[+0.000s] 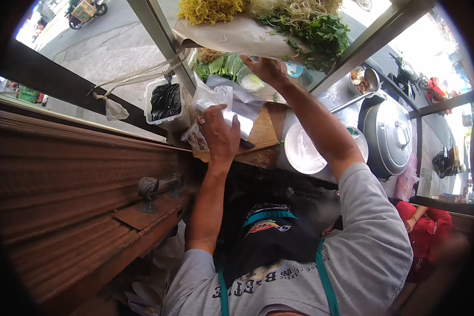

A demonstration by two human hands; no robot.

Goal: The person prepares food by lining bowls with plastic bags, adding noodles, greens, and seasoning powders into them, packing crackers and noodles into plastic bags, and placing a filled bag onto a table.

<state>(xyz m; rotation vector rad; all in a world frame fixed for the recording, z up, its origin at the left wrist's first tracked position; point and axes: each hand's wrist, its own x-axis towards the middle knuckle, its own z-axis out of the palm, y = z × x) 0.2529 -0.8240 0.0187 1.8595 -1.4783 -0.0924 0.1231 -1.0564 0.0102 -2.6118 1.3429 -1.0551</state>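
My left hand (219, 134) lies over clear plastic bags (215, 96) at the left of the counter. Its thumb stands apart from the bent fingers, and a ring shows on one finger. Grey-white sheets (247, 109) lie just beyond it. My right hand (267, 70) reaches forward beneath the raised shelf, fingers spread and nothing visible in them. Close to it are leafy greens (227, 67) and a small bowl with pale contents (252, 82). The shelf edge partly covers the area past my right fingertips.
A plastic tub of dark spoons (166, 101) stands at left. Yellow noodles (210, 10) and herbs (324, 37) top the shelf. White bowls (303, 152), a ladle (371, 81) and a large lidded pot (387, 137) are at right. A person in red (424, 231) is nearby.
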